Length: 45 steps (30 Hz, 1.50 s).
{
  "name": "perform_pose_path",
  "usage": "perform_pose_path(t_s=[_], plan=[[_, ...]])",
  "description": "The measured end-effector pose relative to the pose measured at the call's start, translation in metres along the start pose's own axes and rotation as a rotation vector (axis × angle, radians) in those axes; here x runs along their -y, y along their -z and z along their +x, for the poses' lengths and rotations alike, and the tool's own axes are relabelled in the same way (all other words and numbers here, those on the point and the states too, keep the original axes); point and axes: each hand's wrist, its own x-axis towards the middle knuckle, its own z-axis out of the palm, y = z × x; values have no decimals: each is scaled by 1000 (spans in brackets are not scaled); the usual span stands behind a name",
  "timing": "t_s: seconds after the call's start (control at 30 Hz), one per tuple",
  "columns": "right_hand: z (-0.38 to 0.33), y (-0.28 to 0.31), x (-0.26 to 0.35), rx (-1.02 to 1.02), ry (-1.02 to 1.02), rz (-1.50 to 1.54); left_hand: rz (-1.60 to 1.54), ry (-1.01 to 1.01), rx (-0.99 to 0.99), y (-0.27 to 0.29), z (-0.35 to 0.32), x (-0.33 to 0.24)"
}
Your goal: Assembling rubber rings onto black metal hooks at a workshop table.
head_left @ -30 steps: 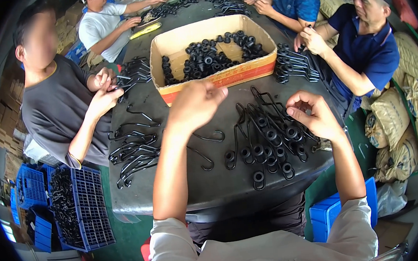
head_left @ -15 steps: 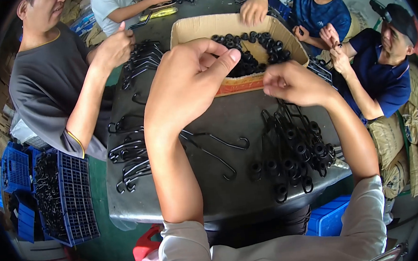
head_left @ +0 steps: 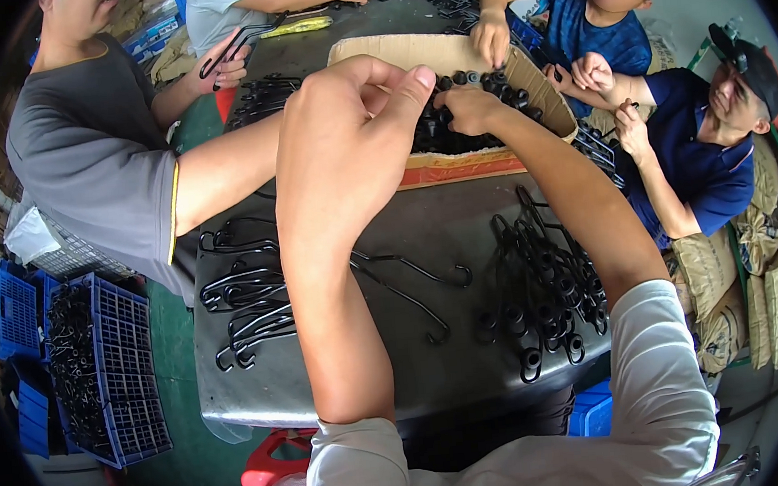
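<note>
Reaching hands: both stretch forward to the cardboard box.
Left hand: fingers curled at the near wall; contents hidden, cannot tell.
Right hand: fingers dipped among the black caps, pinched, grasp unclear.
Bare hooks: just behind the left forearm, within reach.
Capped hooks: piled right, apart from bare ones.
Table: shared; co-workers opposite.

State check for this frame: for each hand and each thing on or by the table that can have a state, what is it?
Left hand: raised over the box edge, fingers bunched; any held piece is hidden.
Right hand: reaching into the box, on the black pieces.
Cardboard box: open, holding black pieces.
Two loose hooks: lying flat, apart from the piles.
Right hook pile: tangled heap.
Blue crate: holding black hooks.
</note>
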Motion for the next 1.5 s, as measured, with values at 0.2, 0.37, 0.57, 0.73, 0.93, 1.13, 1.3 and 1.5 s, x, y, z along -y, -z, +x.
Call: perform_pose_path(t_s=[0.2, 0.37, 0.57, 0.73, 0.93, 1.13, 1.3, 1.5], plan=[[-20, 14, 13, -148, -50, 170, -26, 3, -88, -1, -4, 5], [-63, 33, 5, -341, 223, 672, 42, -53, -106, -4, -4, -11], [-112, 41, 71, 92, 426, 1116, 101, -85, -116, 1, -6, -5], [-142, 16, 126, 186, 426, 463, 100, -78, -60, -7, -7, -16], [-126, -30, 152, 266, 411, 575, 68, 11, -25, -10, -11, -20], [-145, 20, 128, 131, 481, 758, 23, 34, -18, -14, -10, -20], [-186, 68, 81, -188, 407, 907, -119, -183, -121, -23, -12, -23], [-247, 85, 16, -390, 321, 1235, -233, -290, -264, -69, -9, -28]])
